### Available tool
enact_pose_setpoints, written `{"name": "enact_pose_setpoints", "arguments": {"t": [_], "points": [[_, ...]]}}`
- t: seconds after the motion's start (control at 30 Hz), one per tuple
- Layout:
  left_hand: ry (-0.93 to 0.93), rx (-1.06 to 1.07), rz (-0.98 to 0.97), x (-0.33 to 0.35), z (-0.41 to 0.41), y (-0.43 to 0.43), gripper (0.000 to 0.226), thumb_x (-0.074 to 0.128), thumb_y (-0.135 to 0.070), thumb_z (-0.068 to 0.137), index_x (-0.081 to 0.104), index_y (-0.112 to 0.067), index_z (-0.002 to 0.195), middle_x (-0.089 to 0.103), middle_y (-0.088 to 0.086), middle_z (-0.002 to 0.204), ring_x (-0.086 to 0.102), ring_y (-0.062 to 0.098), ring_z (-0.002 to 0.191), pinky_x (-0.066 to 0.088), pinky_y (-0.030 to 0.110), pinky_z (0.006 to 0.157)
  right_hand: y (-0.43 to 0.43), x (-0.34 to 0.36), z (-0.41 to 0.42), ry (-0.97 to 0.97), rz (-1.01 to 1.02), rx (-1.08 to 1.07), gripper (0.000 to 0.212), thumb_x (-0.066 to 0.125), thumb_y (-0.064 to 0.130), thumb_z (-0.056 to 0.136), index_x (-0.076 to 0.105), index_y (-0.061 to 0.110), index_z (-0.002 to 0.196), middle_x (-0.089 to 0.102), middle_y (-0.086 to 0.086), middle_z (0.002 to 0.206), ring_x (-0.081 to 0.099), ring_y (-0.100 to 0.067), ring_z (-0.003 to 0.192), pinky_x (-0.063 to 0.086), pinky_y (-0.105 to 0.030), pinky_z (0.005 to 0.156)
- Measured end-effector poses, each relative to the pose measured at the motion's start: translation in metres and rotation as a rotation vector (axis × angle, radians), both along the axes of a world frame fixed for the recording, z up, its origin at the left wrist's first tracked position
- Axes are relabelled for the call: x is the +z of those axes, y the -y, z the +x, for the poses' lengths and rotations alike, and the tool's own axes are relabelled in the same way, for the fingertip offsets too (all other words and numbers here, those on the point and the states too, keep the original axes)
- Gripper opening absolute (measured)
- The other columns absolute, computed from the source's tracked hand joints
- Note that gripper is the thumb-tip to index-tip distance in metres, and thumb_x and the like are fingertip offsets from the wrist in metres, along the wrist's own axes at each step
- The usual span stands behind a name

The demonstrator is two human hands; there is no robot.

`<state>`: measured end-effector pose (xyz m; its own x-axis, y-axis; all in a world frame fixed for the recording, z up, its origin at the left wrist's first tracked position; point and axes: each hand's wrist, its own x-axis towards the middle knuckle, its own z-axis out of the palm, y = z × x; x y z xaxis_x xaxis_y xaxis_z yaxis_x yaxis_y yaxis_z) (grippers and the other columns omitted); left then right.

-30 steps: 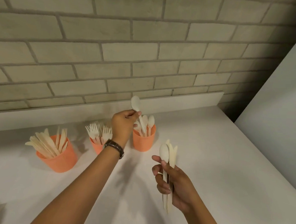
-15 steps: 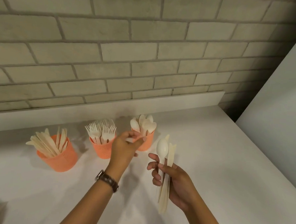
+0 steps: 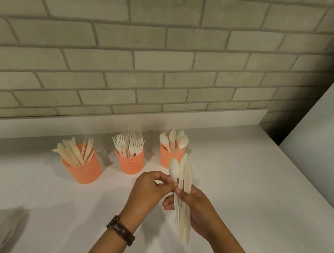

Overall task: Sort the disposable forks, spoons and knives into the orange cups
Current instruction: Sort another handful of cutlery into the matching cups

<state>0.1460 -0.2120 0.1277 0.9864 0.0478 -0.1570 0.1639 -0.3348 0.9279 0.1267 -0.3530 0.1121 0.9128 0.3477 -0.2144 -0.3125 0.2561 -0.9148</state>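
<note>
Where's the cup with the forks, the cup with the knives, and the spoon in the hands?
fork cup (image 3: pixel 129 164): head view, on its orange front wall.
knife cup (image 3: pixel 84 170): head view, on its orange front wall.
spoon (image 3: pixel 173 168): head view, on its bowl.

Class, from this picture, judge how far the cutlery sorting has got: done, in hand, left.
Done: knives stand in the left cup, forks in the middle cup, spoons in the right cup. In hand: the right hand holds a small bundle; the left hand pinches its spoon. Left: that spoon to the right cup, then the bundle's other pieces, which look like knives.
</note>
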Motion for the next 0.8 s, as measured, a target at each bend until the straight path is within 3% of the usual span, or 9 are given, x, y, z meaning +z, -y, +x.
{"name": "enact_pose_setpoints", "arguments": {"t": [0.13, 0.23, 0.33, 0.43, 0.53, 0.63, 0.8], "points": [[-0.029, -0.056, 0.106, -0.006, 0.006, 0.000, 0.013, 0.074, -0.036, 0.073, 0.074, -0.023, 0.076, 0.070, -0.015, 0.081, 0.059, -0.003, 0.070, 0.036, 0.017, 0.064, 0.005, 0.000, 0.001, 0.016, -0.103, -0.028, 0.024, 0.047, 0.018, 0.097, 0.058, 0.008, 0.117, 0.067, -0.017, 0.077, 0.067, -0.022, 0.069, 0.053, -0.027, 0.070], [-0.012, -0.065, 0.104, -0.007, 0.009, 0.006, 0.005, 0.073, -0.029, 0.073, 0.075, -0.025, 0.071, 0.071, -0.012, 0.079, 0.057, 0.003, 0.068, 0.038, 0.021, 0.065, 0.008, 0.000, 0.003, 0.026, -0.153, -0.030, 0.023, 0.043, 0.018, 0.098, 0.060, 0.011, 0.113, 0.070, -0.016, 0.077, 0.068, -0.024, 0.071, 0.053, -0.027, 0.072], [-0.012, -0.019, -0.044, 0.001, 0.014, 0.009, 0.021, 0.072, -0.015, 0.076, 0.072, -0.029, 0.061, 0.070, -0.014, 0.064, 0.056, 0.003, 0.060, 0.043, 0.013, 0.061, 0.012, -0.002, 0.007, 0.001, -0.072, -0.073, 0.027, 0.041, 0.012, 0.099, 0.058, 0.013, 0.120, 0.073, -0.014, 0.097, 0.069, -0.033, 0.087, 0.056, -0.035, 0.081], [0.045, 0.101, -0.143, 0.015, 0.033, 0.003, 0.016, 0.070, -0.014, 0.079, 0.070, -0.024, 0.067, 0.067, -0.019, 0.059, 0.057, -0.007, 0.056, 0.046, 0.008, 0.059, 0.020, -0.007, 0.013, -0.018, -0.030, -0.107, 0.029, 0.038, 0.014, 0.100, 0.052, 0.015, 0.125, 0.070, -0.012, 0.113, 0.068, -0.035, 0.097, 0.055, -0.043, 0.087], [0.167, 0.217, -0.179, 0.029, 0.063, -0.003, 0.008, 0.069, -0.015, 0.080, 0.070, -0.018, 0.073, 0.065, -0.012, 0.059, 0.054, -0.006, 0.051, 0.048, 0.012, 0.057, 0.029, -0.011, 0.014, -0.011, -0.053, -0.099, 0.028, 0.037, 0.022, 0.100, 0.049, 0.020, 0.125, 0.070, -0.012, 0.109, 0.068, -0.032, 0.082, 0.056, -0.043, 0.072], [0.292, 0.272, -0.126, 0.033, 0.094, 0.001, 0.003, 0.068, -0.013, 0.080, 0.071, -0.011, 0.080, 0.066, -0.010, 0.066, 0.057, -0.007, 0.056, 0.045, 0.007, 0.060, 0.035, -0.016, 0.013, -0.003, -0.068, -0.101, 0.029, 0.038, 0.030, 0.098, 0.049, 0.027, 0.125, 0.070, -0.015, 0.096, 0.057, -0.024, 0.054, 0.045, -0.031, 0.052], [0.393, 0.329, 0.054, 0.015, 0.132, 0.018, 0.011, 0.070, -0.021, 0.079, 0.070, -0.011, 0.083, 0.066, -0.004, 0.074, 0.058, 0.003, 0.066, 0.042, 0.007, 0.060, 0.042, -0.022, 0.013, -0.063, -0.086, -0.140, 0.030, 0.039, 0.029, 0.099, 0.055, 0.015, 0.120, 0.060, -0.012, 0.070, 0.030, -0.015, 0.040, 0.027, -0.024, 0.044]]}}
